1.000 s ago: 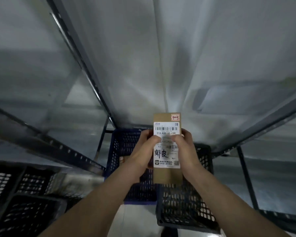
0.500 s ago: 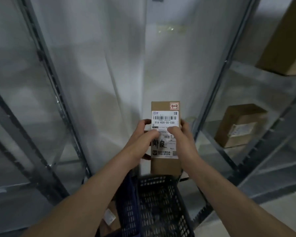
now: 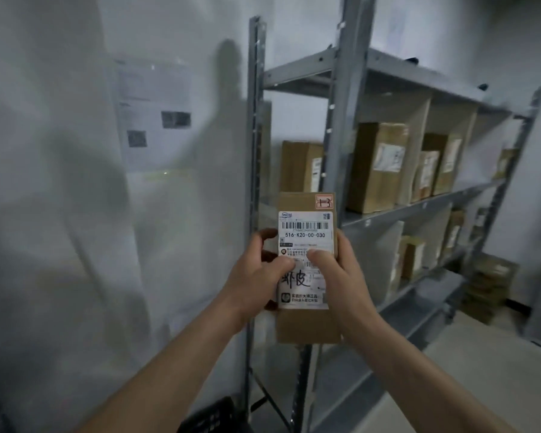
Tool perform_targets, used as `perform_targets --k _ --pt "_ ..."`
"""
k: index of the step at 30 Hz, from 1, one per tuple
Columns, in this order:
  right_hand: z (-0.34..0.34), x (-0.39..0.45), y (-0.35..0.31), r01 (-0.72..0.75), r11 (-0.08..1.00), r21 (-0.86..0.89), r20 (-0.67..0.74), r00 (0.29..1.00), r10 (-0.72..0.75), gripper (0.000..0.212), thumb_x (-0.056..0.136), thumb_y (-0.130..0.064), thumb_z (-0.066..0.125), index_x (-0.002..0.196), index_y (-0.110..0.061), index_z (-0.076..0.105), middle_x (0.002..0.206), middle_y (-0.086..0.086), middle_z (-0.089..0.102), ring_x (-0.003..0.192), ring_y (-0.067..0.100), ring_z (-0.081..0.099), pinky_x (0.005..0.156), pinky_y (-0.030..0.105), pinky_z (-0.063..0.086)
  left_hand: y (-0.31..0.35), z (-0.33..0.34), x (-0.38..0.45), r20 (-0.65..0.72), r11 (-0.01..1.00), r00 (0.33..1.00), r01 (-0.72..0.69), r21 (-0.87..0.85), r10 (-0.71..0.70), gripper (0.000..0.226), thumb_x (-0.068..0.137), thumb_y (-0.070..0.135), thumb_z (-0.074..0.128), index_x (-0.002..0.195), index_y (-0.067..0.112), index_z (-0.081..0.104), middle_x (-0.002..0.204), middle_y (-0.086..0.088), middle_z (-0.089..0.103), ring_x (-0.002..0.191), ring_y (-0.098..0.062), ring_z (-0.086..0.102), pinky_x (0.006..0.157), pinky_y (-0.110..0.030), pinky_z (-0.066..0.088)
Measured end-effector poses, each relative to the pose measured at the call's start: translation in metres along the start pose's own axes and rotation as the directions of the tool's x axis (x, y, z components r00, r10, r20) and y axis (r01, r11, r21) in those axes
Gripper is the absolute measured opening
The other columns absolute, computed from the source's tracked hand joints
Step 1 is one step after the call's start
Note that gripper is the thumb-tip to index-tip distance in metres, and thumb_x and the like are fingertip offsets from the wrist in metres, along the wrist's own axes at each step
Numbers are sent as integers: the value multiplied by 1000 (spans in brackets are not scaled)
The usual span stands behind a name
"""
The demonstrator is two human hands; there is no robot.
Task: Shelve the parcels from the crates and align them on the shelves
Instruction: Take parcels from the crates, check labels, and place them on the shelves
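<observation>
I hold a small brown cardboard parcel [image 3: 306, 326] upright in front of me, its white shipping label facing me. My left hand [image 3: 256, 276] grips its left edge with the thumb on the label. My right hand [image 3: 341, 276] grips its right edge, thumb also on the label. Behind it stands a grey metal shelf unit [image 3: 416, 207]. Several brown parcels stand on its shelves, among them one at the left [image 3: 297, 167] and a taller one [image 3: 375, 167] beside it. A dark crate [image 3: 213, 417] shows at the bottom edge.
A white wall [image 3: 60, 214] with a paper notice [image 3: 153, 114] fills the left. The shelf's upright posts [image 3: 253, 151] stand just behind the parcel. More parcels sit on the lower shelf [image 3: 413, 257], and a stack [image 3: 487, 289] stands on the floor at the far right.
My view has swung up and to the right, from the crates on the floor to the shelf unit. Both hands keep the same hold on the parcel.
</observation>
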State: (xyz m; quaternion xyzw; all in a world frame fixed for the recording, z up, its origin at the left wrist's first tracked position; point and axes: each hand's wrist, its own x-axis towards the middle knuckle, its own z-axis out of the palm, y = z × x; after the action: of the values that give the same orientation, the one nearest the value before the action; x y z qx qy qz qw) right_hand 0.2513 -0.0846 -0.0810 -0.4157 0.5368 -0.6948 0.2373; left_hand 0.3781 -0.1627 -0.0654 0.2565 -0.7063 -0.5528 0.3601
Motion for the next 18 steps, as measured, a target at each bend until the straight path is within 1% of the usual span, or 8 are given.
perform_targets --k 3,5,7,9,11,14,16,18 --pt "-61 10 -20 36 999 -39 -53 998 -38 64 78 -33 63 140 -35 45 114 -1 73 94 20 75 82 50 61 21 59 17 48 999 998 -43 -24 45 32 95 22 59 119 41 49 99 1 74 83 -16 74 66 -42 62" --pt "-102 18 -31 54 997 -47 -81 995 -58 60 86 -28 65 141 -31 43 112 1 72 90 20 75 77 46 62 34 99 30 83 997 994 -63 -38 66 33 95 23 60 121 39 47 98 1 73 82 -16 74 62 -36 60" --pt "-142 27 -40 78 996 -52 -113 990 -84 63 80 -31 67 138 -32 43 112 2 72 89 22 75 77 48 62 45 139 43 110 996 990 -78 -46 83 33 95 24 60 122 38 47 100 0 72 83 -16 74 61 -33 58" --pt "-180 36 -48 87 993 -82 -131 987 -97 71 72 -39 67 138 -34 41 111 2 72 90 22 75 81 52 61 54 177 57 122 994 987 -105 -37 109 35 95 25 60 125 37 46 102 -1 71 85 -17 74 62 -35 60" --pt "-216 46 -54 101 992 -81 -140 984 -111 64 82 -32 66 139 -33 39 112 2 72 90 21 75 80 49 62 62 210 72 127 992 983 -128 -24 130 39 93 26 62 127 37 46 105 -1 71 87 -17 74 67 -41 62" --pt "-265 60 -61 118 989 -93 -136 982 -130 52 94 -18 62 138 -28 37 114 2 70 93 20 74 76 41 62 70 256 91 116 987 980 -157 -34 160 36 91 24 65 121 38 50 102 1 72 86 -15 74 71 -47 63" --pt "-294 69 -64 139 984 -110 -138 978 -153 55 90 -24 64 137 -27 37 117 3 69 97 20 73 79 42 62 74 285 104 118 984 977 -178 -32 181 36 91 25 65 119 40 49 100 3 72 87 -17 74 71 -47 63" --pt "-320 79 -65 148 982 -120 -146 975 -165 64 80 -32 66 136 -26 36 119 4 67 101 20 72 83 46 62 76 312 116 128 979 971 -204 0 202 37 92 25 65 120 41 47 103 3 69 89 -17 73 72 -44 63"
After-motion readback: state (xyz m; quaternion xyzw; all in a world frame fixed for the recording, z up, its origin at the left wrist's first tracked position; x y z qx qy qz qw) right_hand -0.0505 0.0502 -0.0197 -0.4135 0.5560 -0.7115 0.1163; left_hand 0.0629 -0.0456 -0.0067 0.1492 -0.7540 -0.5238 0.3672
